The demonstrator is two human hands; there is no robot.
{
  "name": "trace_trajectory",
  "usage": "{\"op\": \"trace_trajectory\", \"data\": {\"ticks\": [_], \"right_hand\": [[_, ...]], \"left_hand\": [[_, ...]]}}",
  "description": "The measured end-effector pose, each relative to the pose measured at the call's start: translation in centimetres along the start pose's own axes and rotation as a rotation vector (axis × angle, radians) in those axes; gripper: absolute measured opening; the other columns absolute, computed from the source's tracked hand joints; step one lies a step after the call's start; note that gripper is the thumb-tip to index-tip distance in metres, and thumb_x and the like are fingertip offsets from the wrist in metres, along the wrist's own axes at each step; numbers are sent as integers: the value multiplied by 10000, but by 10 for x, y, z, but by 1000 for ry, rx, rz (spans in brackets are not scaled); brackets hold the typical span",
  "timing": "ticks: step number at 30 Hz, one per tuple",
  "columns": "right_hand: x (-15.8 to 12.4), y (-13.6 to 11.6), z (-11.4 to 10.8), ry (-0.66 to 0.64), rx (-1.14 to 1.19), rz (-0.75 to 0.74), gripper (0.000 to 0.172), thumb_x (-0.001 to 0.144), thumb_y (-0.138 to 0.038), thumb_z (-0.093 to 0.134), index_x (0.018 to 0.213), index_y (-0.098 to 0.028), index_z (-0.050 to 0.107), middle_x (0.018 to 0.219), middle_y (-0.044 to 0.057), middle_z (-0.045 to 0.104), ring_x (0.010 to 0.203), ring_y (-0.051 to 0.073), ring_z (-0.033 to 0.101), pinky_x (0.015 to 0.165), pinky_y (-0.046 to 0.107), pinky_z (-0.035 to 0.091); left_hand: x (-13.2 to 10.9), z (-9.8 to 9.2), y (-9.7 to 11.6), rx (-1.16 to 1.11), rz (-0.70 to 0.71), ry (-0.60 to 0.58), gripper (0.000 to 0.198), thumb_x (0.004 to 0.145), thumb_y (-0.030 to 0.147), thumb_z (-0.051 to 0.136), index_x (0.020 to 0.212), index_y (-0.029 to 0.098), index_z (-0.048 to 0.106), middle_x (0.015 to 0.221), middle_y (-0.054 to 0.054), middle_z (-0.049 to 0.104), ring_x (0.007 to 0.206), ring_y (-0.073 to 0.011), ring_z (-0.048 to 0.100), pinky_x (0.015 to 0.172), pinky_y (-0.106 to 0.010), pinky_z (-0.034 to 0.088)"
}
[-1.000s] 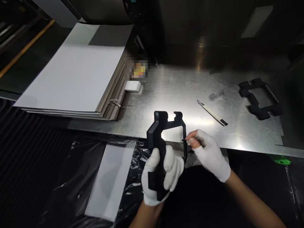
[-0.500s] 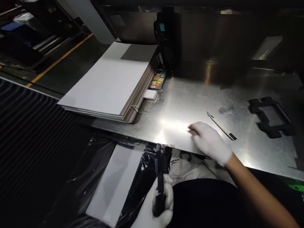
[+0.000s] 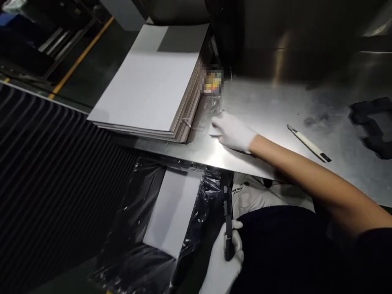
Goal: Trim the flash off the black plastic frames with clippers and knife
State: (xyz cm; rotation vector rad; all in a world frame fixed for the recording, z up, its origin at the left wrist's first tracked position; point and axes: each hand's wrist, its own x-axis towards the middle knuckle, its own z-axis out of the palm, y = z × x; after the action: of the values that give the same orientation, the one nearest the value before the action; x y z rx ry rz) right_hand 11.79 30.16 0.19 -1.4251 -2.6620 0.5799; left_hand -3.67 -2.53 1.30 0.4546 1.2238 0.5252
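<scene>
Beside the stack of white sheets point(image 3: 147, 85) on the steel worktop point(image 3: 275, 118), the left hand point(image 3: 222, 263) grips a black frame point(image 3: 227, 228) low, while the right hand point(image 3: 232, 131), fingers loosely open, touches the worktop just right of the stack; a steady grip seems wise.

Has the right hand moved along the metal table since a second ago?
Yes. The right hand has left the black frame and reached across the metal table, away from the knife, to beside the stack of sheets.
</scene>
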Motion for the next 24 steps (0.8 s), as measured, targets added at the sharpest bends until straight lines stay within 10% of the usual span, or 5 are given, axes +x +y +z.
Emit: {"op": "trace_trajectory", "data": {"ticks": [4, 8, 24], "right_hand": [[-130, -29, -14, 5, 574, 66, 600, 1014, 44, 821, 1518, -199, 605, 1310, 72, 546, 978, 243, 631, 853, 341, 574], [-208, -64, 9, 59, 671, 13, 629, 833, 184, 797, 1405, -47, 672, 1302, 151, 532, 1031, 304, 592, 823, 408, 598], [-238, -67, 27, 161, 465, 89, 748, 692, 124, 972, 1377, -66, 741, 1142, 132, 572, 888, 282, 592, 624, 371, 592]], "left_hand": [[12, 3, 4, 253, -45, 1, 531, 837, 105, 545, 1354, 222, 521, 1076, -55, 538, 977, -165, 561, 863, -264, 477], [23, -3, 5, 400, -5, -76, 454, 813, 125, 527, 1263, 171, 570, 976, -33, 507, 863, -144, 492, 827, -268, 461], [33, -14, 12, 615, -2, -190, 634, 722, 136, 423, 1345, 107, 539, 1071, -53, 583, 986, -182, 575, 1024, -319, 480]]}}
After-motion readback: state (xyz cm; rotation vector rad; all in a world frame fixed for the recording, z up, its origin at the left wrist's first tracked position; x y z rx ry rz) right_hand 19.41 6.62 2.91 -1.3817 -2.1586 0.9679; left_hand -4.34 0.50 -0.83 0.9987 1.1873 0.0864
